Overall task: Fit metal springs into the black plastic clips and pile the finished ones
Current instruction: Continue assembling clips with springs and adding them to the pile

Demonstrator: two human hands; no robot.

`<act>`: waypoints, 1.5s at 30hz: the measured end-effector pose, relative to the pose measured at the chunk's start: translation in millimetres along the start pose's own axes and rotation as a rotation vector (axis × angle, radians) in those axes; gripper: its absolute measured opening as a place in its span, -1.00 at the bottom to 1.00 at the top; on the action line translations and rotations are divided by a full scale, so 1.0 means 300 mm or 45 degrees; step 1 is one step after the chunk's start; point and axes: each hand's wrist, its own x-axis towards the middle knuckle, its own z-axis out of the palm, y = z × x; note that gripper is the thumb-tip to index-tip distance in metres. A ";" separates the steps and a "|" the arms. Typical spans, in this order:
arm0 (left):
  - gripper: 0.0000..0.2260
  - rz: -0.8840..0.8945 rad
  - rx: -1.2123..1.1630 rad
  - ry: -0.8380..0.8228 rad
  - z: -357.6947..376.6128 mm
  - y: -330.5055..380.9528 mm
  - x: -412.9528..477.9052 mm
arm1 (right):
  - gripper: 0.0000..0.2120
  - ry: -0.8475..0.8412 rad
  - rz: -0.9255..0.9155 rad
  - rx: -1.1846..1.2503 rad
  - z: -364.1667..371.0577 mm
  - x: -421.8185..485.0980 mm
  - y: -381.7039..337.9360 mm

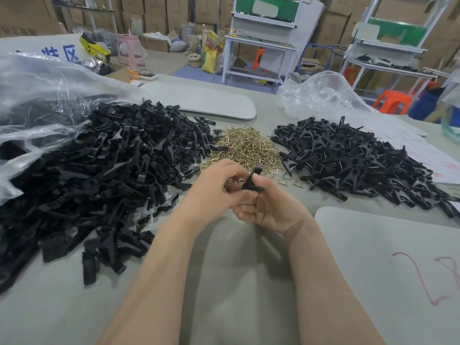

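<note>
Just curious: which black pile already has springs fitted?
The right pile: metal wires show across its clips; the left pile is plain black.

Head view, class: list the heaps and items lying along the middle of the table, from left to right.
Left to right: clear plastic bag → pile of unfitted black clips → heap of gold springs → pile of finished clips → white sheet with red writing.

Grey counter (pixel 224 282): big heap of loose black plastic clips (pixel 104 175) on the left, brass-coloured metal springs (pixel 246 148) in the centre, pile of finished clips (pixel 353 158) on the right. Clear plastic bags at far left (pixel 37 90) and far right (pixel 321 95). Flat grey boards far (pixel 211 100) and near right (pixel 385 270), the latter with red marks.
</note>
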 end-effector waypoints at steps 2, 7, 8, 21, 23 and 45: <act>-0.77 0.009 -0.019 0.002 0.002 -0.001 -0.002 | -0.59 0.029 -0.029 -0.026 0.007 0.011 0.005; -0.75 -0.072 -0.115 0.029 0.004 -0.018 0.000 | -0.63 0.119 -0.048 -0.066 0.022 0.031 0.013; -0.78 -0.075 -0.118 0.027 0.005 -0.021 0.001 | -0.59 0.119 -0.044 -0.067 0.022 0.031 0.013; -0.61 -0.388 0.111 0.376 0.024 -0.046 0.019 | -0.35 1.116 -0.899 0.131 0.002 0.006 -0.154; -0.75 -0.467 -0.138 0.725 0.000 -0.051 0.028 | -0.04 1.116 -0.891 0.288 -0.028 0.005 -0.186; -0.85 -0.560 -0.693 1.359 -0.043 -0.079 0.036 | -0.85 0.753 -0.684 -1.815 0.230 0.235 0.059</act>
